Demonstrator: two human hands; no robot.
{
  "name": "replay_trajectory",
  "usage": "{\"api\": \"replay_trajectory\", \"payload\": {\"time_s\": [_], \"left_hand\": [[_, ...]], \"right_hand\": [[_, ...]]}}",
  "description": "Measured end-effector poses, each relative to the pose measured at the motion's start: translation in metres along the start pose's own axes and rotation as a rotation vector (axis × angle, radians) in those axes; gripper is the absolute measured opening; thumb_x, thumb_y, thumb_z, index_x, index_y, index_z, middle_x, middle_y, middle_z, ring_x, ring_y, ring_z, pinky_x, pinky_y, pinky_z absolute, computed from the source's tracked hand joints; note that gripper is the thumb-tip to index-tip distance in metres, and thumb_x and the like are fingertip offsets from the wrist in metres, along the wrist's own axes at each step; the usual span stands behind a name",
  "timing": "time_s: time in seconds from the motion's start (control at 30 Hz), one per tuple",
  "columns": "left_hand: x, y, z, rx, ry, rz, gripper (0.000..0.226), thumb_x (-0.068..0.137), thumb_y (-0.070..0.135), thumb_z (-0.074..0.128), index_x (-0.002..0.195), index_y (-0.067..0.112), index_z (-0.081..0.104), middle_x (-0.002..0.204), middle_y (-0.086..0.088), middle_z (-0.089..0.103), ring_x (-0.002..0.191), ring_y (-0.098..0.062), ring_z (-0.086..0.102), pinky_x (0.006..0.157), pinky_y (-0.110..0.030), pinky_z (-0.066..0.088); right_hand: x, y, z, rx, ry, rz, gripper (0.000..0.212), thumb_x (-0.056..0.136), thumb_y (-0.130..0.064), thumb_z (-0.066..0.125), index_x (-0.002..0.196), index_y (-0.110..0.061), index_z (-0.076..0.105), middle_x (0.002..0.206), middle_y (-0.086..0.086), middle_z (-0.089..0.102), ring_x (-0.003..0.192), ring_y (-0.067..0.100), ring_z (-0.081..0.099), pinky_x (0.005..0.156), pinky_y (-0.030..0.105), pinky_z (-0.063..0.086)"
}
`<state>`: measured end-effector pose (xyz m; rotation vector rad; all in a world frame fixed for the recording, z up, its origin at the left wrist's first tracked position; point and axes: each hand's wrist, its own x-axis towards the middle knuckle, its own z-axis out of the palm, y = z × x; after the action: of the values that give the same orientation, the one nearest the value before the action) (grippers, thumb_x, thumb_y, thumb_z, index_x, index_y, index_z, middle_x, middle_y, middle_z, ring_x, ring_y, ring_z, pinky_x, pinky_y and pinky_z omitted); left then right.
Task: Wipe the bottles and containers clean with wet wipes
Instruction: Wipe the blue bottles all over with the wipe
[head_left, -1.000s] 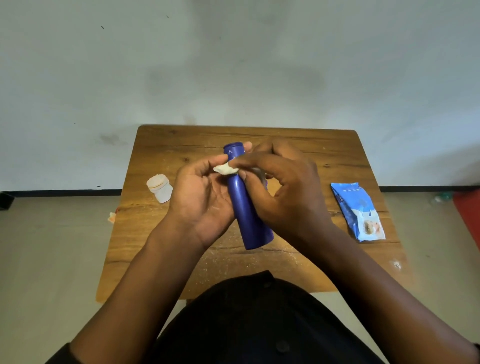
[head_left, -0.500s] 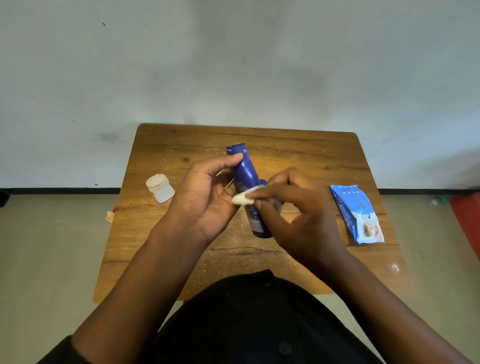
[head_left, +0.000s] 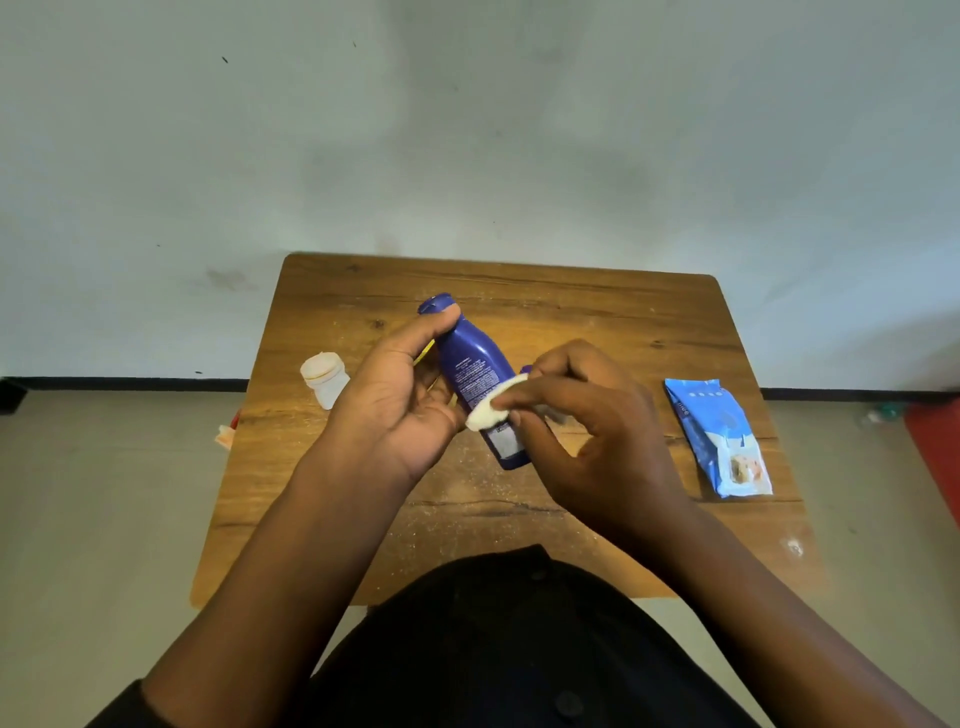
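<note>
While the person sits close against the near edge of the bench (head_left: 649, 322), dark clothing filling the bottom of the frame, both forearms reach up to the middle of the picture. At centre, the right hand (head_left: 597, 431) pinches a small folded wet wipe (head_left: 491, 408) between thumb and fingertips and presses it against the lower label of the blue bottle (head_left: 475, 374). Its grip is closed tight on the wipe, the other fingers loosely curled behind. Just left of it, the left hand (head_left: 395, 400) cradles the bottle above the bench: the thumb is hooked over the neck near the cap, the palm sits under the body, and the bottle slants with its cap toward the upper left and its base toward the lower right. That grip is a half-closed wrap round the bottle.

Wiping of this bottle looks to be under way, on the label face. The next move probably calls for the left hand to turn the bottle so an unwiped side meets the wipe.

Further out, a blue wipes packet (head_left: 719, 436) lies at the right of the bench, and a small white jar (head_left: 324, 376) stands at the left edge, seemingly waiting its turn. Beyond is a pale wall.
</note>
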<state>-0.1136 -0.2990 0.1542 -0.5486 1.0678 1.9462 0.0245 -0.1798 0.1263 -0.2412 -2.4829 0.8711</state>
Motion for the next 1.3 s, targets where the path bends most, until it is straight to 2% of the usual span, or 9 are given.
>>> {"api": "replay_trajectory", "payload": {"time_s": [0.17, 0.33, 0.47, 0.7, 0.8, 0.93, 1.03, 1.17, 1.3], "left_hand": [[-0.001, 0.003, -0.005, -0.069, -0.038, 0.072, 0.076, 0.071, 0.016, 0.084, 0.142, 0.01, 0.058, 0.126, -0.017, 0.072, 0.113, -0.031, 0.073, 0.082, -0.063, 0.06], [-0.01, -0.003, -0.002, -0.044, -0.215, 0.073, 0.051, 0.093, 0.026, 0.072, 0.139, 0.003, 0.065, 0.111, -0.01, 0.075, 0.094, -0.019, 0.071, 0.087, -0.038, 0.06], [-0.018, -0.011, 0.002, 0.04, -0.337, 0.072, 0.04, 0.105, 0.031, 0.059, 0.129, 0.003, 0.071, 0.121, -0.01, 0.074, 0.104, -0.021, 0.069, 0.095, -0.038, 0.057], [-0.029, -0.025, 0.008, 0.237, -0.398, 0.281, 0.023, 0.101, 0.014, 0.055, 0.118, 0.008, 0.068, 0.091, -0.003, 0.077, 0.08, -0.012, 0.074, 0.068, -0.027, 0.061], [-0.031, -0.022, 0.006, 0.176, -0.418, 0.268, 0.02, 0.097, 0.016, 0.056, 0.108, 0.009, 0.072, 0.089, -0.004, 0.078, 0.077, -0.013, 0.075, 0.067, -0.027, 0.062], [-0.028, -0.016, 0.003, 0.144, -0.338, 0.243, 0.041, 0.108, 0.025, 0.047, 0.138, -0.001, 0.059, 0.114, -0.014, 0.076, 0.091, -0.024, 0.075, 0.072, -0.036, 0.063], [-0.023, -0.018, 0.003, 0.268, -0.235, 0.354, 0.038, 0.112, 0.02, 0.04, 0.14, 0.0, 0.054, 0.112, -0.02, 0.078, 0.087, -0.027, 0.078, 0.067, -0.035, 0.063], [-0.022, -0.026, 0.006, 0.392, -0.192, 0.454, 0.031, 0.112, 0.021, 0.044, 0.128, 0.004, 0.065, 0.099, -0.012, 0.077, 0.078, -0.02, 0.071, 0.066, -0.031, 0.06], [-0.023, -0.031, 0.007, 0.476, -0.218, 0.52, 0.029, 0.112, 0.02, 0.042, 0.112, 0.016, 0.071, 0.09, 0.002, 0.076, 0.076, -0.008, 0.071, 0.063, -0.024, 0.057]], "right_hand": [[-0.018, 0.003, -0.008, 0.127, -0.018, 0.017, 0.016, 0.092, -0.018, 0.075, 0.108, -0.016, 0.08, 0.103, -0.004, 0.064, 0.098, 0.009, 0.062, 0.076, 0.012, 0.047], [-0.013, -0.008, -0.005, 0.287, 0.072, -0.013, 0.015, 0.094, -0.012, 0.071, 0.107, -0.014, 0.079, 0.097, 0.0, 0.071, 0.092, 0.016, 0.066, 0.076, 0.026, 0.052], [0.002, -0.017, 0.003, 0.218, 0.172, -0.003, 0.02, 0.093, -0.007, 0.073, 0.11, -0.016, 0.077, 0.1, 0.001, 0.073, 0.093, 0.011, 0.065, 0.075, 0.025, 0.053], [0.043, -0.025, -0.012, 0.098, 0.372, -0.004, 0.015, 0.094, -0.008, 0.077, 0.108, -0.009, 0.08, 0.096, 0.004, 0.072, 0.086, 0.009, 0.065, 0.074, 0.019, 0.05], [0.039, -0.027, -0.008, 0.07, 0.344, -0.028, 0.015, 0.094, -0.007, 0.076, 0.109, -0.008, 0.079, 0.098, 0.005, 0.072, 0.09, 0.012, 0.066, 0.076, 0.023, 0.053], [0.007, -0.029, 0.006, 0.042, 0.24, -0.075, 0.018, 0.09, -0.004, 0.076, 0.107, -0.009, 0.08, 0.102, 0.006, 0.071, 0.099, 0.018, 0.067, 0.081, 0.034, 0.055], [-0.006, -0.024, 0.007, 0.028, 0.163, -0.098, 0.019, 0.09, -0.007, 0.075, 0.108, -0.009, 0.081, 0.103, 0.005, 0.071, 0.097, 0.018, 0.067, 0.079, 0.036, 0.054], [0.01, -0.022, -0.001, 0.006, 0.231, -0.072, 0.016, 0.093, -0.008, 0.075, 0.108, -0.01, 0.081, 0.099, 0.005, 0.071, 0.095, 0.015, 0.067, 0.079, 0.028, 0.052], [0.035, -0.02, -0.015, 0.027, 0.345, 0.019, 0.017, 0.095, -0.009, 0.075, 0.111, -0.012, 0.08, 0.097, 0.001, 0.069, 0.087, -0.004, 0.056, 0.076, 0.011, 0.042]]}}
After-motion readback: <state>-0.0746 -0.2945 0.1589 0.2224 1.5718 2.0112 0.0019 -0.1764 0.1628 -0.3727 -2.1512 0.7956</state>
